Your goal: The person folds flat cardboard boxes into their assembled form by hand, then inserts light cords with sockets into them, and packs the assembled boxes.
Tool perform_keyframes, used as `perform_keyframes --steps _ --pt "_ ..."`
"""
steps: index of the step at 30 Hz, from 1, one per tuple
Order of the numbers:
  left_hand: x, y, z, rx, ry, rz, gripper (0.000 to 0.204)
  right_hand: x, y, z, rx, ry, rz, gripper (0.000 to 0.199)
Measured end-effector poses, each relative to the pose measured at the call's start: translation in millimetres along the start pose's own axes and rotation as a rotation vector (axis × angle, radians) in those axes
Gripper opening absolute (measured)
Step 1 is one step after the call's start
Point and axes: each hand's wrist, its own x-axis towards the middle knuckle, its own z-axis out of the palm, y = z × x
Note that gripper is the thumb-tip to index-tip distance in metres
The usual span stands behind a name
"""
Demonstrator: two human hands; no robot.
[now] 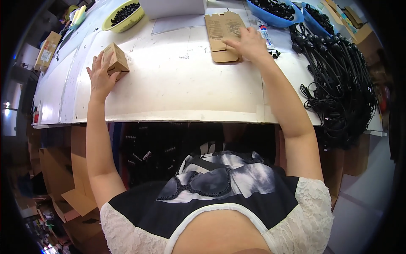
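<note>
My left hand (100, 80) is at the left of the white table, fingers spread against the side of a small closed brown carton (116, 58). Its thumb reaches along the carton's near side, and the grip is not closed round it. Farther right, my right hand (252, 44) rests over flat, unfolded cardboard box blanks (220, 31). The thumb and fingers are apart on the cardboard, with some fingertips bent down. Printed lines and a drawing show on the top blank. Beside that hand lies a small clear packet (264, 34) with a coloured label.
Black cables (338, 80) in a large bundle hang over the table's right edge. Blue basins (277, 12) of black parts stand at the far right, a yellow-green basin (124, 17) at the far left. A white box (173, 7) sits between. Open cartons (76, 186) stand below left.
</note>
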Motion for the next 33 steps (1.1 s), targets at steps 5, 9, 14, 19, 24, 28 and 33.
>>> perform_keyframes --steps 5,9,14,19,24,28,33 --pt "2 53 -12 -0.354 0.15 0.193 0.062 -3 -45 4 -0.038 -0.122 -0.041 0.081" --pt "-1 119 -16 -0.677 0.062 0.213 0.049 2 -54 14 -0.065 -0.107 0.074 0.07" --pt "-10 157 -1 -1.031 0.008 0.142 0.047 16 -39 34 0.262 -0.031 -0.128 0.058" --pt "14 222 29 -1.884 -0.514 -0.469 0.053 -6 -53 15 -0.074 -0.042 -0.247 0.055" --pt "48 236 47 -2.286 -0.747 -0.808 0.039 16 -45 49 0.048 0.011 -0.186 0.058" --pt "66 245 32 -2.129 -0.776 -0.894 0.025 3 -42 36 0.127 0.087 -0.17 0.056" --pt "71 265 56 -2.187 -0.732 -0.917 0.018 -16 -31 -3 0.386 -0.028 -0.231 0.057"
